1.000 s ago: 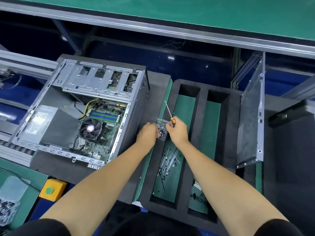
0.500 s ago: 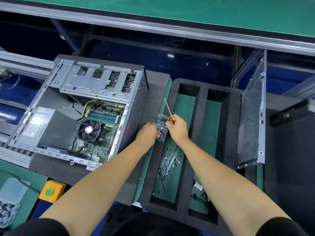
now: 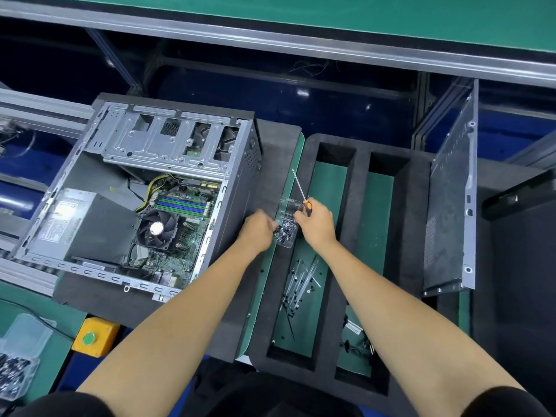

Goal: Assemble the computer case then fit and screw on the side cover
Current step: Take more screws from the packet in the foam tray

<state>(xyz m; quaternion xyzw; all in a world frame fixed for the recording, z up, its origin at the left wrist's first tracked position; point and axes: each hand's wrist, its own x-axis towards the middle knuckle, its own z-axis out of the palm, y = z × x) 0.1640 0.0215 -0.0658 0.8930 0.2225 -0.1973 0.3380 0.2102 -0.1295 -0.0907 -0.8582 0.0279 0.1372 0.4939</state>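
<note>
- Between the two hands sits a small clear screw box [image 3: 286, 227]; the left hand [image 3: 258, 230] pinches at its contents.
- Right hand [image 3: 316, 221] grips an orange-handled screwdriver [image 3: 301, 195], shaft pointing away.
- Left of the hands lies the open computer case [image 3: 144, 200]; right of them the side cover [image 3: 451, 212] stands upright.

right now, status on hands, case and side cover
Right hand grips screwdriver; left hand at the clear screw box, hold unclear. Computer case open; side cover stands apart, unfitted. Nothing in the way.

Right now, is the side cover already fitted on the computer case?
No, the side cover stands upright at the right, apart from the computer case, whose inside lies open.
</note>
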